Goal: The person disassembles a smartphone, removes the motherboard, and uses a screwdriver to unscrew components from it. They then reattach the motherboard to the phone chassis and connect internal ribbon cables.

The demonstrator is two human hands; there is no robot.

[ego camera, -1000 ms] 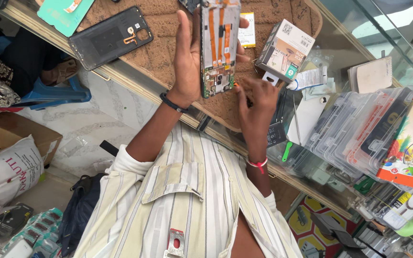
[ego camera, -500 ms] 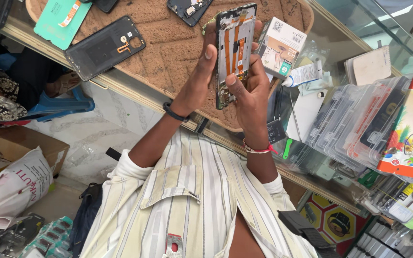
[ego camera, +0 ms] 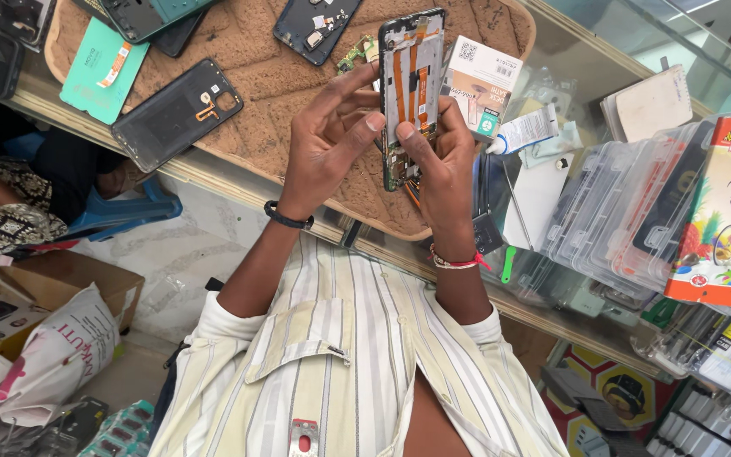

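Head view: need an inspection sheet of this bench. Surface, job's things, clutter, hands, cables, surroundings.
Surface: brown mat on a glass counter.
Job's things: opened phone frame, orange flex strips showing, held upright above the mat.
Clutter: black back cover, teal cover, dark phone shell, white small box, stack of clear plastic cases, colourful box.
Hands: left hand grips the frame's left edge; right hand holds its right side, thumb on the face.
Cables: nothing seen apart from the flex strips.
Surroundings: blue stool, cardboard box, white bag on the floor; another person's arm at the left edge.
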